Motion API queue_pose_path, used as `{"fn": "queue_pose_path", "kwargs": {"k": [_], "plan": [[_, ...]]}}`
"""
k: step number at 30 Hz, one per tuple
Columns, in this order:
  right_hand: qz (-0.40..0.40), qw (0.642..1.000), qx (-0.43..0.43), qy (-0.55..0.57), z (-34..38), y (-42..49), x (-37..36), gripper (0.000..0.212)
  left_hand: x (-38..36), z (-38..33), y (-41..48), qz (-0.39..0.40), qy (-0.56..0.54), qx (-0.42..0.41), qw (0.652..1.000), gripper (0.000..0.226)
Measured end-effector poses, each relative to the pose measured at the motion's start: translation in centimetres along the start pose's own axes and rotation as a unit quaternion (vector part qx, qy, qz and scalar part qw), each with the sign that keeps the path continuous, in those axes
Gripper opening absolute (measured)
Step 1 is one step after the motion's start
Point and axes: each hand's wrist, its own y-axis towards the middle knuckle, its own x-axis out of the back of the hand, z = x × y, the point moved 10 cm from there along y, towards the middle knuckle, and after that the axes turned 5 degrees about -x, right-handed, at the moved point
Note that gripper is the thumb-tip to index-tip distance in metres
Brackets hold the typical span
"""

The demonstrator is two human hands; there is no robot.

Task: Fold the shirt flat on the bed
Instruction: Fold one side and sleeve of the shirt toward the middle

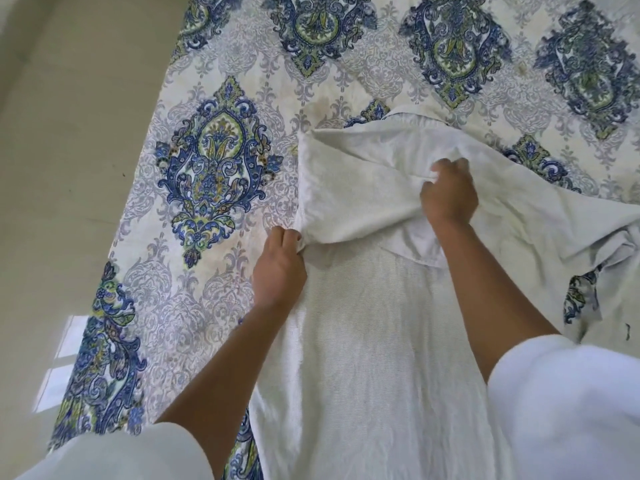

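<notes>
A white shirt point(363, 341) lies lengthwise on the bed point(214, 161), which is covered by a blue and green patterned sheet. Its far part is folded back toward me as a flap over the body. My left hand point(278, 268) pinches the shirt's left edge where the flap's corner meets it. My right hand point(448, 192) is closed on a bunch of fabric in the middle of the flap. More white cloth spreads out to the right, crumpled near the frame's edge.
The bed's left edge runs diagonally from top centre to bottom left, with beige floor point(69, 168) beyond it. White sleeves cover both my upper arms at the bottom of the view.
</notes>
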Motion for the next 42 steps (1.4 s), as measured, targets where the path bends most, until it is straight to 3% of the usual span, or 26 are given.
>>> {"fn": "queue_pose_path", "kwargs": {"k": [2, 4, 8, 10, 12, 15, 21, 24, 28, 30, 31, 33, 36, 39, 41, 42], "plan": [[0.025, 0.994, 0.086, 0.061, 4.2, -0.9, -1.2, 0.033, 0.0, -1.2, -0.2, -0.003, 0.034, -0.047, 0.998, 0.021], [0.101, 0.977, 0.145, 0.121, 8.4, -2.0, -3.5, 0.039, -0.4, -2.0, -0.4, 0.01, 0.06, -0.076, 0.995, 0.023], [0.241, 0.954, 0.096, 0.149, 12.3, -2.4, -8.4, 0.057, -1.1, -2.6, -0.4, 0.026, 0.089, -0.088, 0.992, 0.032], [0.217, 0.961, 0.06, 0.16, 12.4, -1.7, -8.5, 0.047, -1.3, -2.7, -0.5, 0.025, 0.101, -0.089, 0.991, 0.037], [0.131, 0.979, 0.002, 0.159, 10.8, -0.4, -6.7, 0.034, -1.5, -2.4, -0.4, 0.024, 0.109, -0.085, 0.99, 0.041], [0.087, 0.992, -0.064, 0.07, 8.5, 0.6, -5.7, 0.03, -2.0, -2.4, -0.3, 0.029, 0.118, -0.099, 0.988, 0.05], [0.074, 0.987, 0.101, 0.097, 14.1, 0.7, -5.4, 0.036, -2.9, -2.2, -0.1, 0.043, 0.132, -0.097, 0.986, 0.055], [0.116, 0.978, 0.121, 0.125, 16.3, 0.5, -6.0, 0.044, -3.4, -2.1, 0.1, 0.073, 0.096, -0.096, 0.988, 0.057], [0.129, 0.984, 0.116, 0.024, 17.5, 1.0, -7.2, 0.028, -2.5, -0.3, 1.2, 0.075, -0.099, 0.01, 0.992, 0.055], [0.164, 0.98, 0.071, 0.091, 17.4, 1.5, -7.3, 0.016, -2.0, 1.6, 2.2, 0.028, -0.208, 0.116, 0.971, 0.042], [0.201, 0.967, 0.041, 0.153, 17.2, 1.7, -7.9, 0.02, -2.3, 2.6, 2.7, 0.025, -0.234, 0.173, 0.956, 0.032], [0.258, 0.93, 0.001, 0.262, 17.1, 1.7, -9.0, 0.036, -4.0, 4.2, 3.5, 0.094, -0.238, 0.256, 0.932, 0.015], [0.243, 0.933, -0.014, 0.266, 16.3, 2.3, -10.3, 0.035, -5.5, 5.0, 4.0, 0.187, -0.188, 0.264, 0.927, 0.007], [0.205, 0.957, 0.012, 0.206, 16.0, 3.2, -11.7, 0.004, -5.7, 5.2, 3.8, 0.178, -0.182, 0.261, 0.931, 0.004], [0.167, 0.968, 0.051, 0.183, 16.3, 3.5, -11.8, 0.017, -5.8, 5.2, 3.6, 0.169, -0.19, 0.257, 0.932, 0.003], [0.141, 0.973, 0.069, 0.169, 16.6, 3.4, -11.2, 0.012, -5.9, 5.2, 3.6, 0.168, -0.196, 0.252, 0.933, 0.007]]}}
